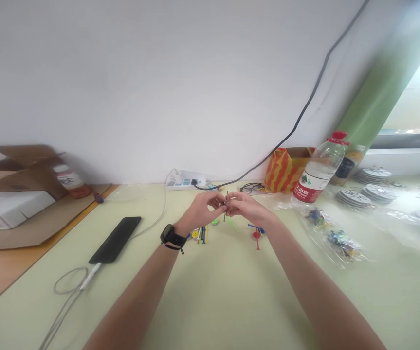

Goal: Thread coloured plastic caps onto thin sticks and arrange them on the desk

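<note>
My left hand (pixel 203 210), below a black wristwatch (pixel 172 236), and my right hand (pixel 248 206) meet fingertip to fingertip over the table. Both are pinched on a thin dark stick (pixel 225 217) that stands nearly upright between them; its middle is hidden by the fingers. Under the left hand lie several small coloured plastic sticks (pixel 203 235) and a yellow disc (pixel 195 235). A red disc with a red stick (pixel 257 236) and a blue piece (pixel 261 231) rest below the right wrist. Between the hands, on the tabletop, are a green disc (pixel 214 222) and a light green stick (pixel 233 224).
A black phone (pixel 116 240) on a charging cable lies at left, beside an open cardboard box (pixel 30 165). A power strip (pixel 186 181) sits against the wall. At right stand a large water bottle (pixel 315 172), bags of coloured parts (pixel 336 238) and stacks of white discs (pixel 354 198).
</note>
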